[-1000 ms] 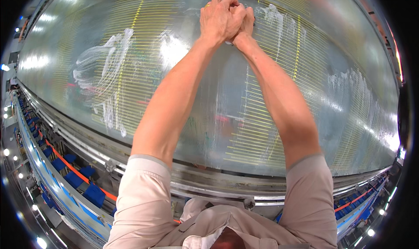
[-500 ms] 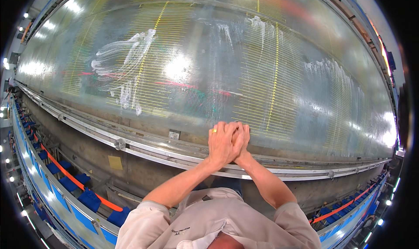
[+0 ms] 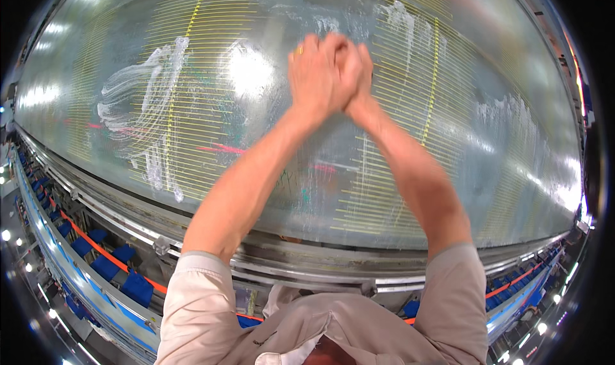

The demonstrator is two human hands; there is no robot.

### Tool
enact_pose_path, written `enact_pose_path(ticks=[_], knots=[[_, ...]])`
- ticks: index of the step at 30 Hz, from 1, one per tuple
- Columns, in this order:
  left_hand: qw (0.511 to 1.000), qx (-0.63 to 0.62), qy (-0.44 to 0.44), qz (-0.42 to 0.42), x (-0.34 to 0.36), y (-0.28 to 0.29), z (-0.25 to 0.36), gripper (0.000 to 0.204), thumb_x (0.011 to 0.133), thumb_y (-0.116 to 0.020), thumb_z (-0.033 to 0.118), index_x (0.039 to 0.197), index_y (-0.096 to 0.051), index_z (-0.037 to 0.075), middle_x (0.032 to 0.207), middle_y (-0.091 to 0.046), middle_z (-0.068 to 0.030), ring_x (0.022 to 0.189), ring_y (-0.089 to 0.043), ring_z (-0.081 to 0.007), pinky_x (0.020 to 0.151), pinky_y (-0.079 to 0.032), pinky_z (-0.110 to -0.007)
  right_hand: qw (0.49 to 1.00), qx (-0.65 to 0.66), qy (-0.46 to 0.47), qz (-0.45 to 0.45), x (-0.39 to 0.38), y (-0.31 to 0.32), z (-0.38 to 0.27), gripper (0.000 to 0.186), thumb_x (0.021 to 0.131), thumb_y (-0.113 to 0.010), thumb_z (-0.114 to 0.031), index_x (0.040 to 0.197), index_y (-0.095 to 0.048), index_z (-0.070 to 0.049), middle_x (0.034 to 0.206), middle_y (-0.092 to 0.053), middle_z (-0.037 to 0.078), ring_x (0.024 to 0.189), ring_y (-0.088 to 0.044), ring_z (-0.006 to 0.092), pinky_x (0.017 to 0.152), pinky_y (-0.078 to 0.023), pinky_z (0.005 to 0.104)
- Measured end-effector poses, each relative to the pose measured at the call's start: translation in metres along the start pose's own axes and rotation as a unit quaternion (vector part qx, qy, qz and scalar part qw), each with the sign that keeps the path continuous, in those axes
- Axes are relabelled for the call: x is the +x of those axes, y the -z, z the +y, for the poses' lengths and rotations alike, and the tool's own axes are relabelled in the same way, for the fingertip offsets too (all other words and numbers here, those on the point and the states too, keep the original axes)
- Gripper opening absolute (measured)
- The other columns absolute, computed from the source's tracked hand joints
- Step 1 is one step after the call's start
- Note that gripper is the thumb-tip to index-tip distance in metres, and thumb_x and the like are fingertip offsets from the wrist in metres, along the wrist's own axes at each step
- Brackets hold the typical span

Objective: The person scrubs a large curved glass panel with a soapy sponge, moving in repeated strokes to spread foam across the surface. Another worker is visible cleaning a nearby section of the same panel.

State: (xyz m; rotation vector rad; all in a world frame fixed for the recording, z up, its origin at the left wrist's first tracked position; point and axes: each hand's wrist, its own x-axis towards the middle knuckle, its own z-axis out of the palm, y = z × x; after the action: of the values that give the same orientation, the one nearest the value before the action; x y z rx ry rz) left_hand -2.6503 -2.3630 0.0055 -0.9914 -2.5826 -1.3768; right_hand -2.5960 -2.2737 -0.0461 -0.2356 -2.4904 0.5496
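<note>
The clasped left hand point(image 3: 317, 77) and right hand point(image 3: 355, 77) have pushed back up the glass panel point(image 3: 192, 77).

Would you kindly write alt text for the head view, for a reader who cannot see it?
Left hand and right hand press together, arms outstretched, on a large glossy panel with thin yellow lines and white smears. A metal rail runs along its near edge.

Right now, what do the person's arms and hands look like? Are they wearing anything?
Both forearms are bare. Short, light beige sleeves end near the elbows. No gloves on the left hand or the right hand. A small yellow ring seems to sit on a left finger.
</note>
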Motion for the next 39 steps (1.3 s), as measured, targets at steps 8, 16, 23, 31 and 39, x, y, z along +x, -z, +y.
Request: enact_pose_path(ticks=[8, 16, 23, 31, 39], knots=[[0.997, 0.023, 0.008, -0.072, 0.058, 0.002, -0.010, 0.041, 0.094, -0.060, 0.043, 0.113, -0.074, 0.009, 0.106, -0.072, -0.0221, 0.099, -0.069, -0.0421, 0.088, -0.055, -0.051, 0.970, -0.201, -0.081, -0.109, 0.054, -0.024, 0.008, 0.020, 0.088, -0.066, -0.035, 0.090, -0.067, -0.015, 0.092, -0.072, 0.003, 0.091, -0.065, 0.0250, 0.081, -0.044, 0.0420], [0.998, -0.007, -0.045, -0.049, -0.159, 0.091, 0.021, 0.022, 0.097, -0.066, 0.033, 0.108, -0.070, 0.014, 0.098, -0.064, -0.0148, 0.092, -0.063, -0.0371, 0.080, -0.047, -0.051, 0.988, -0.123, -0.043, -0.087, -0.144, 0.020, -0.131, 0.018, 0.088, -0.065, -0.030, 0.090, -0.062, -0.013, 0.088, -0.063, 0.008, 0.087, -0.057, 0.0296, 0.077, -0.039, 0.0458], [0.995, -0.007, 0.025, -0.098, -0.271, 0.161, 0.046, 0.028, 0.091, -0.068, 0.032, 0.113, -0.069, 0.015, 0.099, -0.061, -0.0130, 0.094, -0.060, -0.0346, 0.080, -0.044, -0.049, 0.972, -0.063, -0.122, -0.189, -0.212, 0.071, -0.243, 0.022, 0.091, -0.063, -0.031, 0.103, -0.063, -0.013, 0.098, -0.063, 0.010, 0.101, -0.054, 0.0340, 0.091, -0.034, 0.0532], [0.996, -0.006, 0.024, -0.083, -0.183, 0.138, 0.009, 0.029, 0.086, -0.070, 0.026, 0.111, -0.071, 0.011, 0.101, -0.064, -0.0145, 0.095, -0.062, -0.0352, 0.084, -0.046, -0.048, 0.935, 0.116, -0.177, -0.286, -0.155, 0.024, -0.191, 0.053, 0.097, -0.062, -0.039, 0.137, -0.058, -0.005, 0.134, -0.060, 0.023, 0.132, -0.045, 0.0517, 0.119, -0.023, 0.0694], [0.999, 0.008, -0.002, -0.038, 0.037, 0.074, -0.069, 0.033, 0.090, -0.064, 0.036, 0.107, -0.074, 0.009, 0.105, -0.071, -0.0196, 0.093, -0.067, -0.0387, 0.084, -0.052, -0.048, 0.966, -0.228, -0.029, -0.120, 0.062, -0.089, -0.060, 0.009, 0.084, -0.067, -0.022, 0.077, -0.063, -0.017, 0.079, -0.066, 0.001, 0.088, -0.059, 0.0243, 0.075, -0.036, 0.0419]])
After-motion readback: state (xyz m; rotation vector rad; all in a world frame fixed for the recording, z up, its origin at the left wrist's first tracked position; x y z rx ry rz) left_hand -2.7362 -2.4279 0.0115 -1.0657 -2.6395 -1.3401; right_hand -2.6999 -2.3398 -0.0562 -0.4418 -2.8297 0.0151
